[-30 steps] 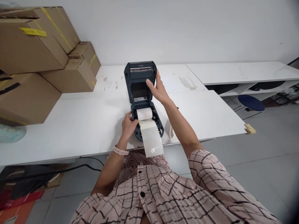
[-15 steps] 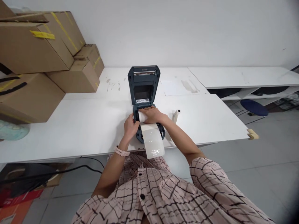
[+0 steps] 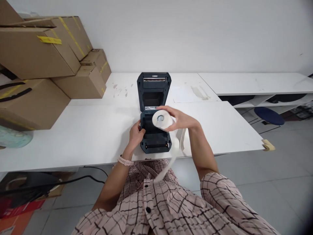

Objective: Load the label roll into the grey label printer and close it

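Note:
A dark label printer (image 3: 156, 149) stands on the white table with its lid (image 3: 154, 85) raised and its inner bay uncovered. My left hand (image 3: 136, 134) grips the left edge of the printer's base, thumb over the rim. Above the right side of the bay, my right hand (image 3: 183, 119) is closed around a white label roll (image 3: 163, 124). The roll's round end and hollow core face left towards the bay. From it a loose strip of labels (image 3: 168, 165) hangs past the table's front edge. Curled white paper (image 3: 184, 140) lies right of the printer, partly behind my right forearm.
Cardboard boxes (image 3: 80, 83) are stacked at the left, with a pale green rounded object (image 3: 16, 137) before them. A yellowish piece (image 3: 268, 145) sits on the table's right corner. Beyond it is a blue stool (image 3: 269, 116). A black cable (image 3: 90, 177) runs below the table.
My right hand has lifted the label roll up and to the right out of the printer's bay. The strip has swung off the printer's front. My left hand stays on the printer's edge.

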Demonstrator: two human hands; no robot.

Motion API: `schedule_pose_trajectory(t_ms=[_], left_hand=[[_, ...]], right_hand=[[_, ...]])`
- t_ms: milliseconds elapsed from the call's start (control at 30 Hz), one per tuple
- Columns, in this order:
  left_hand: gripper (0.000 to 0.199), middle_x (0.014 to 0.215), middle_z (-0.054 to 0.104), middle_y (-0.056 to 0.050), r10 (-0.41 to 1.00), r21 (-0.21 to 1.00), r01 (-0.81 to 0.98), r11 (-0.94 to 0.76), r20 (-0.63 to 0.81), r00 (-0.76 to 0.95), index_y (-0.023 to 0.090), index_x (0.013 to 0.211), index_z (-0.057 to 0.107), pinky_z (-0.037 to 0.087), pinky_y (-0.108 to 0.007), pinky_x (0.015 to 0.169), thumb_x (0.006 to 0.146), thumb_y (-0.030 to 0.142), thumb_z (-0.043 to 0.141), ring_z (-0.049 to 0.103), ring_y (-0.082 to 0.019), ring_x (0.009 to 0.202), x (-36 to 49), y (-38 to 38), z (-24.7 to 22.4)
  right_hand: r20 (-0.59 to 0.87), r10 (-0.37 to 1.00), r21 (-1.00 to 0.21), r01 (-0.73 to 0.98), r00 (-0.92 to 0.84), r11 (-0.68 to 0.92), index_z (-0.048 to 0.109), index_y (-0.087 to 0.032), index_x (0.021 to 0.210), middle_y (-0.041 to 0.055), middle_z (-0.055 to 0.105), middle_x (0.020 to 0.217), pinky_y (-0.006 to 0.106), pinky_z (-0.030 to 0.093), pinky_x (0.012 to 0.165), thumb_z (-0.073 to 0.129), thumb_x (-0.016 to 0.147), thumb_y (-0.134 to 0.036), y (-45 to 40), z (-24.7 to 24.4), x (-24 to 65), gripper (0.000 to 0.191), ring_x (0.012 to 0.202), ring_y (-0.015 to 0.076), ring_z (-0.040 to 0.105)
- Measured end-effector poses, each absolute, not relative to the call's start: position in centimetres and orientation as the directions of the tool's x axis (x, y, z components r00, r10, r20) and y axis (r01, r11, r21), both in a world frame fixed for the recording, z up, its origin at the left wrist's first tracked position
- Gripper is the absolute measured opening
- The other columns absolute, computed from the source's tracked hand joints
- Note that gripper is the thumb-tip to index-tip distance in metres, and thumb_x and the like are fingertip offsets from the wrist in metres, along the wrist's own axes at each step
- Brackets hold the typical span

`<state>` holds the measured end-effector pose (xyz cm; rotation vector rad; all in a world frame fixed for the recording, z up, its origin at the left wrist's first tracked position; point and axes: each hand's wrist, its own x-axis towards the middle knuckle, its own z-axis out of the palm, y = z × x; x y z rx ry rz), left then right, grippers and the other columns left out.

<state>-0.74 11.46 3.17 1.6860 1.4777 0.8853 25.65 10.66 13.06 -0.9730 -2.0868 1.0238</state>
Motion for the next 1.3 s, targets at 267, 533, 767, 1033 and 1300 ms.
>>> schedule_pose_trajectory(t_ms=[267, 533, 767, 1033, 1300], left_hand=[[0.071, 0.073, 0.049, 0.002, 0.995, 0.910, 0.415, -0.025, -0.019, 0.101, 0.011, 0.153, 0.058, 0.038, -0.029, 0.061, 0.083, 0.018, 0.057, 0.047, -0.016, 0.064, -1.0, 11.3, 2.6], [0.070, 0.069, 0.046, 0.005, 0.996, 0.930, 0.364, -0.048, 0.017, 0.088, 0.013, 0.147, 0.063, 0.037, -0.028, 0.062, 0.077, 0.017, 0.059, 0.044, -0.015, 0.062, -1.0, 11.7, 1.9], [0.069, 0.069, 0.043, 0.005, 0.996, 0.931, 0.362, -0.051, 0.021, 0.087, 0.012, 0.146, 0.064, 0.036, -0.028, 0.063, 0.077, 0.018, 0.057, 0.042, -0.014, 0.063, -1.0, 11.6, 1.9], [0.073, 0.069, 0.043, 0.006, 0.997, 0.943, 0.330, -0.051, 0.027, 0.076, 0.012, 0.148, 0.062, 0.035, -0.027, 0.061, 0.076, 0.020, 0.058, 0.042, -0.014, 0.062, -1.1, 11.7, 1.3], [0.071, 0.068, 0.043, 0.006, 0.999, 0.943, 0.330, -0.040, 0.026, 0.048, 0.009, 0.145, 0.065, 0.036, -0.028, 0.063, 0.074, 0.016, 0.058, 0.042, -0.014, 0.064, -0.7, 11.4, 2.2]], right_hand=[[0.187, 0.981, -0.788, 0.588, -0.052, 0.182, 0.057, -0.023, 0.139, 0.0092, 0.067, 0.134, 0.049, 0.053, 0.105, 0.079, 0.063, -0.026, 12.1, 12.2, 31.7, 0.079, 0.118, 0.0348, 0.066], [-0.006, 0.999, -0.829, 0.558, 0.043, -0.029, 0.058, -0.020, 0.131, 0.0132, 0.074, 0.123, 0.057, 0.051, 0.107, 0.082, 0.054, -0.027, 16.4, 4.9, 32.7, 0.081, 0.115, 0.0355, 0.068], [0.047, 0.996, -0.970, 0.242, 0.079, 0.027, 0.058, -0.031, 0.144, 0.0138, 0.062, 0.156, 0.059, 0.042, 0.121, 0.071, 0.072, -0.035, 10.6, 4.8, 38.9, 0.073, 0.150, 0.0323, 0.052], [-0.079, 0.995, -0.972, 0.218, 0.065, -0.092, 0.070, -0.022, 0.122, 0.0141, 0.079, 0.117, 0.059, 0.055, 0.105, 0.086, 0.066, -0.064, 7.6, 1.4, 36.3, 0.072, 0.114, 0.0367, 0.072], [0.213, 0.838, -0.843, 0.339, -0.502, 0.418, 0.058, -0.029, 0.149, 0.0104, 0.073, 0.136, 0.053, 0.054, 0.106, 0.066, 0.097, -0.058, 7.1, 10.0, 28.2, 0.060, 0.121, 0.0324, 0.069]])
